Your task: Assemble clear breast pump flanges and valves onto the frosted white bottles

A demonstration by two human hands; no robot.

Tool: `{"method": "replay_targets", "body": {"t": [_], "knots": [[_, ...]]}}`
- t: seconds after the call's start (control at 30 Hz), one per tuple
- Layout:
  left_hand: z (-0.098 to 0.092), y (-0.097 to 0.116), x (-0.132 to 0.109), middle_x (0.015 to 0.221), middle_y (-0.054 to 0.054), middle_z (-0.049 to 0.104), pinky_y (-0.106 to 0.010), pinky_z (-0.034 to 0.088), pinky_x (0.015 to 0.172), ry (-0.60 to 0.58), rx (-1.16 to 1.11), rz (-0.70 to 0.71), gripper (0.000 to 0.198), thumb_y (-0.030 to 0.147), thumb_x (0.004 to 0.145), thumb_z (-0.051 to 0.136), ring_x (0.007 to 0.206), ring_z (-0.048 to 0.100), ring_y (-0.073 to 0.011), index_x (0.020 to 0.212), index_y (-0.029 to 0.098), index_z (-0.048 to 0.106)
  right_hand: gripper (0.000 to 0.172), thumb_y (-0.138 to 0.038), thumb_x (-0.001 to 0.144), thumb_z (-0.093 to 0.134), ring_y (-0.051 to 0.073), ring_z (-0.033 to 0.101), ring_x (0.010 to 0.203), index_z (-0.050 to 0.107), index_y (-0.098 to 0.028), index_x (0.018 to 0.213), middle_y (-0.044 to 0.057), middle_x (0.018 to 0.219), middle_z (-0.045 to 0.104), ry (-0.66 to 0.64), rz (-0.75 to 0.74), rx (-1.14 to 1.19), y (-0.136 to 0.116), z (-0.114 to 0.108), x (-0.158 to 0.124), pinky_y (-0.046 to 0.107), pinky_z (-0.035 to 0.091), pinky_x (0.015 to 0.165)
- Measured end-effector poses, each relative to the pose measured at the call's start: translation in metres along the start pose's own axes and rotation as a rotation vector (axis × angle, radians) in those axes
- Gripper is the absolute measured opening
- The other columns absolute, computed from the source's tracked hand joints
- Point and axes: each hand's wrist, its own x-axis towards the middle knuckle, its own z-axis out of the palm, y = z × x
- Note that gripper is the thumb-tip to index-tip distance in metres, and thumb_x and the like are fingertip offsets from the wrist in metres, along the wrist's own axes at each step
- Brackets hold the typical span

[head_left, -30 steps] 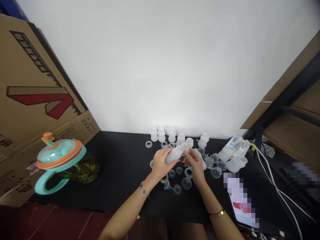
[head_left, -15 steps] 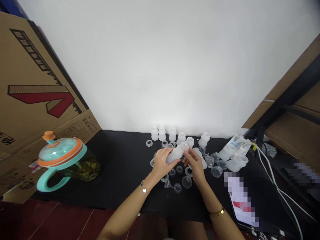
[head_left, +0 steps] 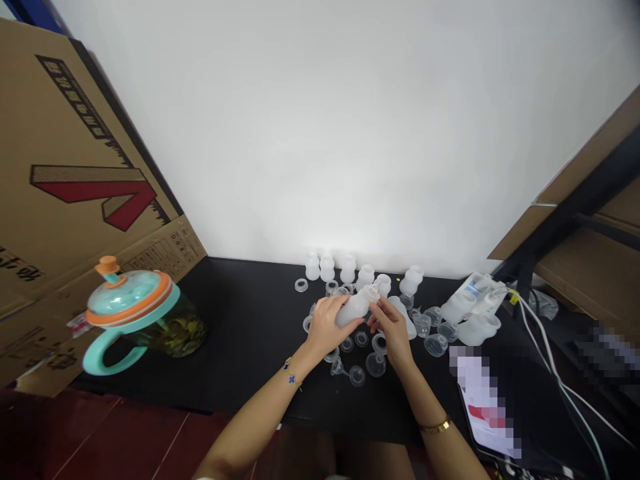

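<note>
My left hand (head_left: 327,325) is wrapped around a white baby bottle (head_left: 353,308), tilted with its top toward the upper right. At the bottle's top sits a pale nipple with a collar (head_left: 371,292). The fingers of my right hand (head_left: 393,327) are closed against this collar end, partly hiding it. Around and below my hands lie clear domed caps (head_left: 375,364), white rings (head_left: 301,285) and several clear nipples (head_left: 337,365). Behind them, white bottles (head_left: 327,268) stand upright along the wall.
A large teapot-like jug (head_left: 131,307) with a turquoise and orange lid stands at the left, before a cardboard box (head_left: 80,133). At right are more white bottles (head_left: 479,328), a plastic bag (head_left: 475,290), white cables (head_left: 543,340) and a phone (head_left: 487,413) on the black table (head_left: 240,320).
The whole view has shifted slightly, so things appear a little further right. Both hands keep their hold at the bottle, with hardly any visible change in its tilt.
</note>
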Motion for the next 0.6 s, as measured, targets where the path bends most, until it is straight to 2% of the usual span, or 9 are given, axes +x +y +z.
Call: {"method": "replay_targets", "body": {"t": [0.6], "knots": [[-0.0017,0.0029,0.0005,0.112,-0.009,0.071,-0.043,0.050,0.092,-0.029,-0.004,-0.016,0.044,0.047,0.083,0.072,0.103,0.066,-0.0272,0.118,0.023,0.060,0.047,-0.050,0.072,0.078,0.013,0.054,0.060,0.075,-0.021,0.109,0.005,0.093,0.067,-0.027,0.002,-0.041,0.0000,0.0009,-0.0002,0.024,0.042,0.044]]}}
